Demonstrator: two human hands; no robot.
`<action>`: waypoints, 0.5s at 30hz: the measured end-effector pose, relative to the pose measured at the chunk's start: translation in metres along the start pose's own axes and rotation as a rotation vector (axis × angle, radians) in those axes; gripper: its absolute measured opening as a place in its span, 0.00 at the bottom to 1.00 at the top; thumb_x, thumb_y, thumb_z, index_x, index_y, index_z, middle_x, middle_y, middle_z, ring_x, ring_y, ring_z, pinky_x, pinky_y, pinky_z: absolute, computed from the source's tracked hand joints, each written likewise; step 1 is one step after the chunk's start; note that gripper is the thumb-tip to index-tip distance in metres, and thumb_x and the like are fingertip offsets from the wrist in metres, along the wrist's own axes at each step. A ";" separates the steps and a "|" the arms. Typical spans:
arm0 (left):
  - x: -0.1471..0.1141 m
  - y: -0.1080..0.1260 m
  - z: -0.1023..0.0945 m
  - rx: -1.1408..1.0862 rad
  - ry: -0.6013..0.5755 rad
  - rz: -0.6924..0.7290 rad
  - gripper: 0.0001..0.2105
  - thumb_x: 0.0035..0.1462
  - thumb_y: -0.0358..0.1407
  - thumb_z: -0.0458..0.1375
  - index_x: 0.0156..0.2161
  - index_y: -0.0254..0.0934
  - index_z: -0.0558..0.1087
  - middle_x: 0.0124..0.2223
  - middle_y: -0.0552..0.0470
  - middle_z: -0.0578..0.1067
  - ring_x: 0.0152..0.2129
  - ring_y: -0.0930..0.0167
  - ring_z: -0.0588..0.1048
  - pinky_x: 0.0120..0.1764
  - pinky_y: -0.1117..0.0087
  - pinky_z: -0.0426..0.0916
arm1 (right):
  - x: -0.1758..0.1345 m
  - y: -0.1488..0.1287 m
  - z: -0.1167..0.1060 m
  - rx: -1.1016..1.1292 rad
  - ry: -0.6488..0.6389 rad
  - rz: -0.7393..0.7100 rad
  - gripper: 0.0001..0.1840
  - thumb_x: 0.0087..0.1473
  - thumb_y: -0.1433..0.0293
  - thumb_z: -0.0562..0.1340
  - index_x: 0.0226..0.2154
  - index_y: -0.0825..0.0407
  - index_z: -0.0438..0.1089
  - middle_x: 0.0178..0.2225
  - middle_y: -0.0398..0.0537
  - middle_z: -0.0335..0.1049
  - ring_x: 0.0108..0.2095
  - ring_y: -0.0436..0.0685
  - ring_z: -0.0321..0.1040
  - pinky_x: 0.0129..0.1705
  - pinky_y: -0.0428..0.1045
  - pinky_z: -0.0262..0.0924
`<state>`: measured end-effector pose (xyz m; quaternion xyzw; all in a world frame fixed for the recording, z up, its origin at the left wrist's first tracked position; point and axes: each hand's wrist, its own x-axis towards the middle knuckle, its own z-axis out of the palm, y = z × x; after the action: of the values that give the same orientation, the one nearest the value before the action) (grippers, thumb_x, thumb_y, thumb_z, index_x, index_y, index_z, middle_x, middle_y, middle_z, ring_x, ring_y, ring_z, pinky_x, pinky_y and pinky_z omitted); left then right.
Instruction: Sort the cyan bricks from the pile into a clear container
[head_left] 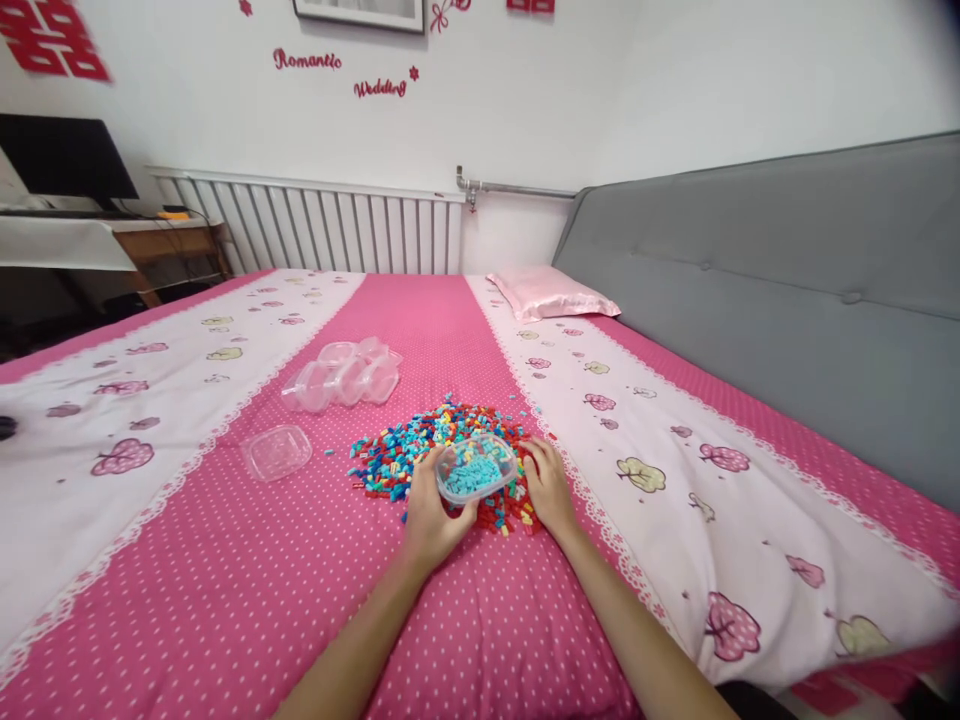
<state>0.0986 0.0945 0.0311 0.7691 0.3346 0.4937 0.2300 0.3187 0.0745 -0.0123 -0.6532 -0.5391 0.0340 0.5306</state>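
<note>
My left hand (433, 515) is wrapped round the near left side of a clear plastic container (448, 492), thumb at the front. Inside it lies a heap of light blue toy bricks (480, 472). The container is held over a pile of small mixed-colour bricks (401, 455), red, blue, yellow and white among them. At the pile's right edge, close beside the container, is my right hand (549, 485). Its fingers are bent and drawn together over the bricks; whatever they pinch is too small to make out.
A clear lid (277, 453) lies left of the pile on the pink dotted bedspread (187, 590). Behind it sit several stacked clear containers (345, 375). A pink pillow (551, 292) rests by the grey headboard (787, 240). Far left stands a desk with a monitor (64, 160).
</note>
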 end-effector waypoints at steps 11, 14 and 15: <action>-0.021 0.009 0.013 0.067 -0.015 -0.106 0.37 0.49 0.32 0.62 0.63 0.40 0.55 0.54 0.41 0.68 0.50 0.55 0.70 0.53 0.50 0.67 | -0.019 0.003 -0.016 0.203 0.055 0.231 0.25 0.65 0.55 0.49 0.48 0.51 0.75 0.56 0.54 0.70 0.61 0.61 0.60 0.66 0.64 0.47; -0.021 0.011 0.013 0.075 -0.005 -0.110 0.35 0.50 0.32 0.62 0.63 0.39 0.56 0.54 0.42 0.68 0.49 0.56 0.71 0.52 0.51 0.68 | -0.017 -0.003 -0.017 0.196 0.057 0.229 0.24 0.65 0.55 0.51 0.47 0.50 0.76 0.55 0.54 0.71 0.60 0.61 0.61 0.66 0.63 0.47; -0.021 0.011 0.012 0.082 -0.008 -0.097 0.35 0.49 0.32 0.62 0.63 0.39 0.56 0.53 0.42 0.68 0.50 0.55 0.71 0.52 0.51 0.67 | -0.017 -0.004 -0.017 0.195 0.059 0.222 0.24 0.64 0.55 0.51 0.46 0.50 0.76 0.55 0.54 0.71 0.60 0.61 0.61 0.66 0.63 0.47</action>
<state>0.1072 0.0716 0.0209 0.7627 0.3906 0.4646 0.2232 0.3197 0.0501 -0.0105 -0.6549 -0.4419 0.1256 0.6001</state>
